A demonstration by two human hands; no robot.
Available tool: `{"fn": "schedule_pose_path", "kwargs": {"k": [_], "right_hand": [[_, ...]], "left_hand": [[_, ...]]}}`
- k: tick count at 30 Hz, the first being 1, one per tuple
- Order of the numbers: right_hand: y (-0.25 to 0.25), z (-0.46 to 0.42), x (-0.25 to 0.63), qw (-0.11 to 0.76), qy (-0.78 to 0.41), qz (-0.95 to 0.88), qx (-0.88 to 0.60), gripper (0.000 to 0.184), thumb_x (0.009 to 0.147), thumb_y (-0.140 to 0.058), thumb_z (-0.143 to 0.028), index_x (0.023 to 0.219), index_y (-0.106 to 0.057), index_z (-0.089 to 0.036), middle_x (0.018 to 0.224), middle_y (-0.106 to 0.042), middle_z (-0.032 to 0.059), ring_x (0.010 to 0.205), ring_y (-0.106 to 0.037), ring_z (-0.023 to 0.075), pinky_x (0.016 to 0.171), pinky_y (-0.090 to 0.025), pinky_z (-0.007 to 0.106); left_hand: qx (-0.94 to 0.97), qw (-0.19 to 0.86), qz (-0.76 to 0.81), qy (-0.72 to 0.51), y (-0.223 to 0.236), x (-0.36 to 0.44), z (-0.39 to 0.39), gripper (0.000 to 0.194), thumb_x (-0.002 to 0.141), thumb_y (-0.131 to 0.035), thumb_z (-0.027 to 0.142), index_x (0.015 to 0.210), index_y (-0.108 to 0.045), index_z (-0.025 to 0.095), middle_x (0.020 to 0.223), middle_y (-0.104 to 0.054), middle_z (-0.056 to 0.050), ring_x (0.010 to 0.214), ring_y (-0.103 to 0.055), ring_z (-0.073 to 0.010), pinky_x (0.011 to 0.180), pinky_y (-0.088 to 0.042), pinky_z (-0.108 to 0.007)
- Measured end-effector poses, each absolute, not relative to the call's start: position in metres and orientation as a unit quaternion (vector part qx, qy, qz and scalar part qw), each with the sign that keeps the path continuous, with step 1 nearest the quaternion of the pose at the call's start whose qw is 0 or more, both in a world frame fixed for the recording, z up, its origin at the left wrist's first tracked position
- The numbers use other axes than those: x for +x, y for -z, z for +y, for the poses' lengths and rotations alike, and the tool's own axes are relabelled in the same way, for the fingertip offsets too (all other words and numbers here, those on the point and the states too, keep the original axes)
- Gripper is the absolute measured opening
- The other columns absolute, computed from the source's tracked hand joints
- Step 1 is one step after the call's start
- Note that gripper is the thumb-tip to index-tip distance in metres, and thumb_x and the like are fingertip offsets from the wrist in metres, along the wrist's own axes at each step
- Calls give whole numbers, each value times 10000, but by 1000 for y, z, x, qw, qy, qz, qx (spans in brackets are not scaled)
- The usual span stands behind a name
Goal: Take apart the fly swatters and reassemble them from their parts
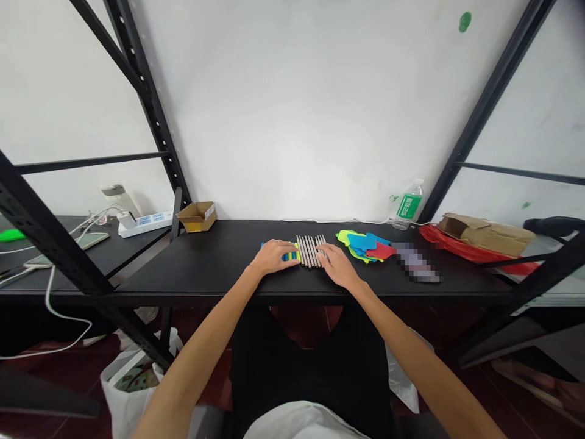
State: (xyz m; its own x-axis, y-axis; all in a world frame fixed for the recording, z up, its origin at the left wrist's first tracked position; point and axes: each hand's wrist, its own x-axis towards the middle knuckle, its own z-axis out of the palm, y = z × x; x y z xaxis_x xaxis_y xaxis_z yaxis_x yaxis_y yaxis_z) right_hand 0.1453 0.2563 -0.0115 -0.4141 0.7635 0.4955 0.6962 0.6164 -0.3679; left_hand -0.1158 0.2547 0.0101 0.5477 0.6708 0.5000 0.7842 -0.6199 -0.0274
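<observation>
Row of grey sticks [309,252] lies on the black desk [219,262], between the person's two hands. From here I read each stick's long axis as running front to back, near end toward the person, slight lean; the row itself goes left to right. Left hand [270,257] covers blue and yellow strips [291,256] that butt up to the row's left end. Right hand [337,263] touches the right-end sticks, so it's the nearer one to the grey; I have the strips between left palm and row. Hands are apart from each other, thumbs and fingers curled over both ends. I can't tell whether either is pinching or just resting. Coloured pile [365,246] sits just right of the right hand, near it.
</observation>
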Motion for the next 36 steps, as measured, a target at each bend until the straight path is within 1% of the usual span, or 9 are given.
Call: {"fn": "schedule_pose_path", "kwargs": {"k": [6,9,12,16,21,25,29,33,36], "right_hand": [[15,256,144,286,-57,-863,-412,426,1014,-372,-440,1272,-626,-216,1378,-570,114,1278,-522,257,1073,-412,415],[15,257,144,291,-54,-872,-391,428,1031,-324,-386,1296,-610,-209,1404,-555,115,1332,-484,240,1106,-384,406],[15,257,145,305,-38,-861,-406,450,1033,-312,-388,1339,-576,-190,1414,-545,133,1378,-438,252,1126,-358,422],[14,255,145,287,-53,-857,-424,455,1031,-322,-406,1348,-561,-185,1411,-547,142,1335,-486,259,1088,-394,416],[12,254,144,285,-70,-872,-392,411,1026,-349,-387,1299,-590,-197,1404,-552,125,1309,-513,242,1087,-401,400],[12,255,144,298,-69,-871,-384,398,1021,-365,-369,1292,-592,-187,1377,-566,126,1276,-539,234,1083,-409,393],[14,256,145,299,-66,-873,-380,398,1020,-367,-355,1304,-587,-184,1391,-558,131,1298,-522,239,1090,-406,407],[16,257,146,301,-64,-871,-383,377,1014,-376,-339,1271,-605,-185,1380,-570,132,1306,-515,243,1086,-410,413],[16,257,146,306,-67,-870,-380,372,1011,-383,-338,1269,-601,-182,1370,-574,127,1297,-520,243,1081,-413,406]], "left_hand": [[-865,117,-428,235,-8,-116,256,494,916,-517,626,1188,-718,266,1253,-697,-49,1117,-662,-252,993,-473,-376],[-863,113,-433,234,-8,-116,256,488,917,-517,621,1187,-718,268,1252,-697,-49,1108,-665,-250,990,-474,-371],[-861,111,-437,236,-8,-116,255,486,918,-520,614,1198,-712,267,1252,-697,-50,1105,-665,-251,990,-472,-371],[-865,106,-433,229,-9,-116,255,513,904,-531,630,1216,-704,261,1264,-691,-52,1134,-649,-262,1004,-456,-387],[-882,103,-408,213,-9,-110,252,556,860,-589,642,1260,-677,266,1315,-661,-57,1220,-596,-284,1044,-416,-414],[-887,99,-398,214,-8,-96,250,559,866,-575,649,1245,-681,252,1311,-662,-70,1215,-595,-291,1042,-405,-425],[-887,96,-396,219,-8,-79,250,566,873,-554,662,1240,-683,250,1277,-679,-83,1190,-605,-295,1021,-407,-425],[-892,87,-387,216,-8,-67,250,494,941,-494,589,1250,-673,247,1213,-709,-84,1097,-653,-269,966,-426,-406],[-894,87,-384,212,-8,-63,250,423,976,-467,519,1217,-688,251,1217,-711,-72,1071,-665,-260,938,-433,-398]]}}
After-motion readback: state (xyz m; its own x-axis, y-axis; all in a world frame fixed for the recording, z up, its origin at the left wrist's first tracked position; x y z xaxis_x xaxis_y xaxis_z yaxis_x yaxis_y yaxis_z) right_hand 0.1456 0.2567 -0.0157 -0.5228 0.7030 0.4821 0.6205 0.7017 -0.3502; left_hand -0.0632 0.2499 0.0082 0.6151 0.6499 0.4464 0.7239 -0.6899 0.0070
